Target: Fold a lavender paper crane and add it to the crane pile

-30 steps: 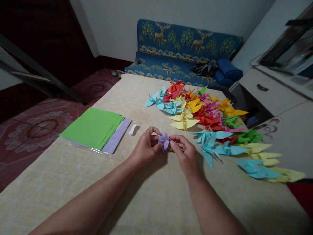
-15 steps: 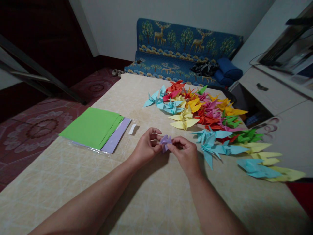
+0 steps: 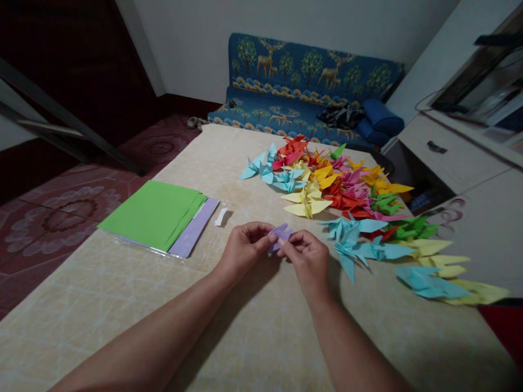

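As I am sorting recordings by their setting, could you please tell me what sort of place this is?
Probably a living room in a home: beyond the table stands a blue deer-patterned sofa, and to the right is a pale household-style cabinet.

1 blue deer-patterned sofa [image 3: 304, 73] before a pale wall [image 3: 188, 49], reddish tiled floor [image 3: 36, 256] left, white cabinet [image 3: 486, 218] right

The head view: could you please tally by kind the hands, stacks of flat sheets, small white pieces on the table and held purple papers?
Left hand and right hand: 2 hands
Sheet stack: 1
Small white piece: 1
Folded purple paper: 1
Total: 5
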### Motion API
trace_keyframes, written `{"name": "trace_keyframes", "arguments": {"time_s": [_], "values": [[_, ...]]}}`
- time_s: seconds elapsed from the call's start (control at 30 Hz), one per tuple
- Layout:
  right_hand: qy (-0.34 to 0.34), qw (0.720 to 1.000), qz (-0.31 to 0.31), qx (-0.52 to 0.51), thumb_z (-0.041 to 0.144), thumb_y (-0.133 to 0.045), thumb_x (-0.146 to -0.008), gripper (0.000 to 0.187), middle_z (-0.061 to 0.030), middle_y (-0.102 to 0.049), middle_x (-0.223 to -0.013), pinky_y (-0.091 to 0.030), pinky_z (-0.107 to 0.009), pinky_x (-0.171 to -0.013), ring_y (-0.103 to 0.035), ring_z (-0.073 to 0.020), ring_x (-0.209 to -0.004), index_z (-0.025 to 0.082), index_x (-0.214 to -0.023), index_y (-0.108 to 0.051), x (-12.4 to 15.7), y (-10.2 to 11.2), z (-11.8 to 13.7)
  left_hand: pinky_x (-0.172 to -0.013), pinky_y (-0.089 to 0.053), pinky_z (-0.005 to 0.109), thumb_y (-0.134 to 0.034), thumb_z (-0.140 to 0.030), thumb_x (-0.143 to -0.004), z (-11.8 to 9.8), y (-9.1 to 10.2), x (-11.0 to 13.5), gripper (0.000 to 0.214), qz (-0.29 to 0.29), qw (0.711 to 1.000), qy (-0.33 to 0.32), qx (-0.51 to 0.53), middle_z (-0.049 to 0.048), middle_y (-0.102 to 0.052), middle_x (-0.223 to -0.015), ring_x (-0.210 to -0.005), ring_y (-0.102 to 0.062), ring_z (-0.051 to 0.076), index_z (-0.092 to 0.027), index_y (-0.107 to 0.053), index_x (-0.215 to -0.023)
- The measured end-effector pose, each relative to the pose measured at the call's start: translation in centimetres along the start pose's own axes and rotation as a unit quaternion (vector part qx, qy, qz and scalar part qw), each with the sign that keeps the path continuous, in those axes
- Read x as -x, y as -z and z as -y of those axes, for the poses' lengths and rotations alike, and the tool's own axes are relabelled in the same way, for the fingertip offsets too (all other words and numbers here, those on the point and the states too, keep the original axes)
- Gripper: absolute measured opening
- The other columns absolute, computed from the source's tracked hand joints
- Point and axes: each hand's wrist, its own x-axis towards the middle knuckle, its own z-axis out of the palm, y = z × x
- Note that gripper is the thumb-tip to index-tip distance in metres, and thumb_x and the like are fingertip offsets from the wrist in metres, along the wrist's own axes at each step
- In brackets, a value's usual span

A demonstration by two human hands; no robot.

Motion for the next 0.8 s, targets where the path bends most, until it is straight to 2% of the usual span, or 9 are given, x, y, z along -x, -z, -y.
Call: {"name": "trace_keyframes", "arguments": {"time_s": [0.17, 0.33, 0.47, 0.67, 0.8], "values": [[0.001, 0.999, -0.035, -0.022, 0.035, -0.071, -0.074, 0.025, 0.0013, -0.067, -0.051, -0.046, -0.025, -0.048, -0.060, -0.0149, -0.044, 0.023, -0.060, -0.054, -0.1, 0.0, 0.1, -0.065, -0.052, 0.025, -0.086, -0.020, -0.061, -0.1, 0.0, 0.0, 0.036, -0.015, 1.000, -0.020, 0.013, 0.0009, -0.068, -0.076, -0.067, -0.065, 0.013, -0.015, -0.062, -0.087], [0.013, 0.998, -0.060, -0.019, 0.036, -0.069, -0.075, 0.019, -0.0007, -0.071, -0.057, -0.051, -0.028, -0.053, -0.067, -0.0192, -0.052, 0.024, -0.065, -0.058, -0.3, 0.1, -0.2, -0.057, -0.048, 0.023, -0.085, -0.026, -0.064, 0.0, 0.2, 0.0, 0.031, -0.012, 0.999, -0.006, -0.032, 0.0032, -0.069, -0.073, -0.062, -0.065, 0.013, -0.014, -0.060, -0.079], [0.021, 0.999, -0.047, -0.015, 0.036, -0.071, -0.074, 0.017, -0.0003, -0.072, -0.062, -0.054, -0.029, -0.056, -0.069, -0.0196, -0.056, 0.025, -0.067, -0.060, -0.2, 0.0, -0.2, -0.056, -0.048, 0.024, -0.085, -0.030, -0.064, 0.1, 0.3, -0.1, 0.032, -0.004, 1.000, -0.004, -0.021, 0.0028, -0.069, -0.067, -0.059, -0.065, 0.014, -0.013, -0.063, -0.078], [0.037, 0.999, -0.026, -0.002, 0.034, -0.072, -0.073, 0.016, -0.0006, -0.070, -0.060, -0.053, -0.027, -0.051, -0.067, -0.0179, -0.053, 0.023, -0.069, -0.062, 0.2, -0.3, 0.2, -0.054, -0.044, 0.021, -0.086, -0.030, -0.063, 0.1, 0.2, -0.1, 0.030, 0.004, 1.000, 0.004, -0.027, 0.0023, -0.067, -0.060, -0.054, -0.061, 0.011, -0.012, -0.065, -0.072], [0.040, 0.999, 0.015, -0.026, 0.037, -0.071, -0.076, 0.019, -0.0018, -0.071, -0.063, -0.052, -0.025, -0.052, -0.067, -0.0171, -0.055, 0.020, -0.076, -0.064, 0.5, -0.3, 0.8, -0.055, -0.046, 0.021, -0.086, -0.032, -0.063, -0.2, 0.3, -0.1, 0.030, 0.028, 0.999, 0.035, 0.030, 0.0022, -0.067, -0.059, -0.053, -0.061, 0.010, -0.012, -0.064, -0.068]]}}
